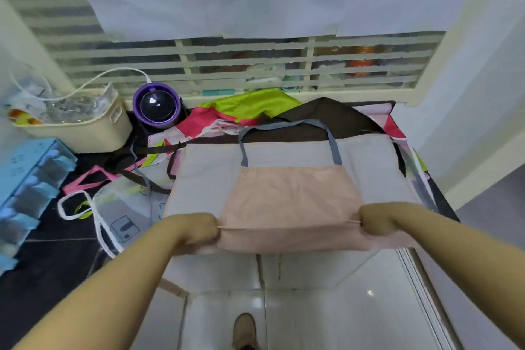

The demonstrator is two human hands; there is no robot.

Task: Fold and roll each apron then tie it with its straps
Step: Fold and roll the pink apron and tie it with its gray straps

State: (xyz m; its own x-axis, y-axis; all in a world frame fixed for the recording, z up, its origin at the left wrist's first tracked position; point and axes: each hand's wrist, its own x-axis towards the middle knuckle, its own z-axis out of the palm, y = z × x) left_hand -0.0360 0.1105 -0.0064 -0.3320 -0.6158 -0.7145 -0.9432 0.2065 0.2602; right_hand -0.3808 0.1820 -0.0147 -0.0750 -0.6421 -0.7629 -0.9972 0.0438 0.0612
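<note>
Peach-and-grey cloth apron (287, 196), folded flat, pinched by left hand (196, 229) and right hand (380, 219).

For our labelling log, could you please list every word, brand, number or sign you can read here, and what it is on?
None can be read.
Clear apron: a dark printed graphic, too blurred to show any letters.
Blue rack: faint marks on top, too blurred to read.
Purple device: no legible marking.
Pink apron, gripped by the left hand and right hand: no text shows.
</note>
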